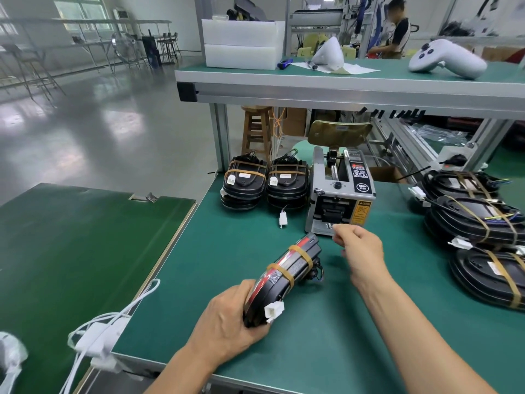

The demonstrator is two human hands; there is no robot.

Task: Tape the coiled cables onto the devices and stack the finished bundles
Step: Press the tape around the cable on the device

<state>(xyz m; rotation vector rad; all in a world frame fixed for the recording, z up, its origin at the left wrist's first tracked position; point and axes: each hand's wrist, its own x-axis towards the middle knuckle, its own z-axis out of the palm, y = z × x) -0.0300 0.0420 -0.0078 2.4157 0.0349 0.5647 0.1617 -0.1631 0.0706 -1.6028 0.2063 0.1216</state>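
Head view: left hand [227, 317] gripping one device [287, 274], right hand [359, 248] pinching one tape strip [335, 229].

We see a dark green mat [326, 322] on the bench, and a deeper green board [71, 251] to its left with a pale edge. The device [284, 277] is black with a red stripe and two tan tape bands; its connector [274, 310] is white. The stacks [264, 183] behind are black, banded in tan, with white labels. The dispenser [341, 194] is grey with a black front, red marks and a yellow-orange warning sticker. The bundles [477, 220] at right are black with tan tape.
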